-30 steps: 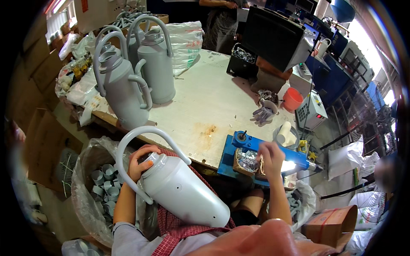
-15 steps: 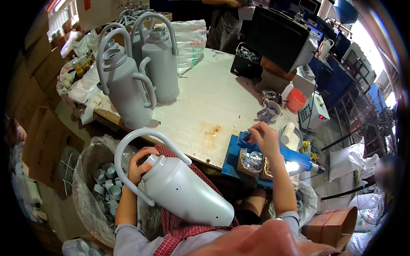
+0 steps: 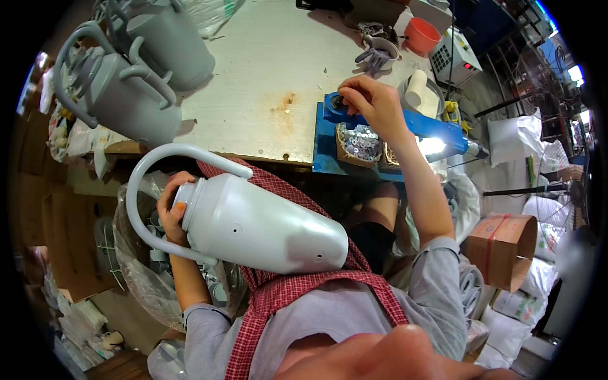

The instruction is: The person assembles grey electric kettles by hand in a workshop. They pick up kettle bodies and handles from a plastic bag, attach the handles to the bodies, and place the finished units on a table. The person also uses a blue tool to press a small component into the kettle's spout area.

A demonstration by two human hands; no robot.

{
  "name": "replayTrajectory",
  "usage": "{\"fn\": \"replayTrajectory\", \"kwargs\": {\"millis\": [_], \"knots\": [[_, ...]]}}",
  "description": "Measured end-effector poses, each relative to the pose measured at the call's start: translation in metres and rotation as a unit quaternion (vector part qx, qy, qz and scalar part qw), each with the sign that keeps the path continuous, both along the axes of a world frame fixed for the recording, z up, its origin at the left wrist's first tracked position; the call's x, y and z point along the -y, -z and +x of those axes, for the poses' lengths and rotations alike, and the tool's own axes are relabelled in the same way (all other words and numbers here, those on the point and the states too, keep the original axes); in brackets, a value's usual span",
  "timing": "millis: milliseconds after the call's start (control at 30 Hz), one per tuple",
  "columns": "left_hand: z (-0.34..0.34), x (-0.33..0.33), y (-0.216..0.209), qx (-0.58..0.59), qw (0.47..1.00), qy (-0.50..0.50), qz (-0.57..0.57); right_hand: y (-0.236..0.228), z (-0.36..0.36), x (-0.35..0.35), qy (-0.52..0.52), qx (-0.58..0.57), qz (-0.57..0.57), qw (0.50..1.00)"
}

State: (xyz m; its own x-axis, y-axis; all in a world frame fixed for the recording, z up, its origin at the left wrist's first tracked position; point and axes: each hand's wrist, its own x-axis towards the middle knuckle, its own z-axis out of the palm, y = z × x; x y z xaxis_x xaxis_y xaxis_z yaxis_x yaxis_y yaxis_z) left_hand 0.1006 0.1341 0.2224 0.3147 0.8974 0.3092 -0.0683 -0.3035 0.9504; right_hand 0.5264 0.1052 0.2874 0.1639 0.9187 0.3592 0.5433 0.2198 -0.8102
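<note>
A grey thermos jug body with a big hoop handle lies tilted across my lap, its neck to the left. My left hand is wrapped round that neck, inside the hoop. Two small holes show in the jug's side. On the right, my right hand bends over the round end of a blue bench machine, fingers pinched at its opening. Whatever the fingertips hold there is hidden. Just below this hand, a small box of shiny metal pieces sits on the machine's blue base.
Grey jugs stand at the table's left. A cup with a grey glove, a red bowl and a white box with a red display are at the far right. A plastic bag of grey parts is left of my lap.
My view has tilted down, so the table things sit higher in it. The jug now lies flatter on my lap. My right hand stays at the machine's round end, my left on the neck.
</note>
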Motion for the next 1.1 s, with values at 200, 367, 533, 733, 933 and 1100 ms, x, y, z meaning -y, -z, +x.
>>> {"fn": "replayTrajectory", "kwargs": {"millis": [200, 367, 533, 733, 933, 1100], "knots": [[-0.022, 0.010, 0.012, 0.010, 1.000, -0.016, 0.006, 0.042, 0.022, 0.064, 0.025, 0.112, 0.025, 0.993], [0.003, 0.003, 0.000, -0.026, 0.999, -0.024, -0.036, 0.127, 0.046, 0.051, 0.061, 0.426, -0.062, 0.901], [0.019, 0.005, -0.003, -0.038, 0.995, -0.077, 0.046, 0.171, 0.059, 0.035, 0.061, 0.461, -0.069, 0.882], [-0.011, 0.000, -0.005, -0.173, 0.982, -0.006, 0.080, 0.143, 0.049, 0.048, 0.079, 0.414, -0.048, 0.906], [-0.042, -0.005, 0.006, -0.147, 0.987, -0.012, 0.069, 0.123, 0.047, 0.064, 0.057, 0.349, -0.026, 0.935], [-0.059, 0.017, 0.020, 0.000, 0.965, -0.224, -0.134, 0.035, -0.001, 0.056, 0.099, 0.238, 0.188, 0.948]]}}
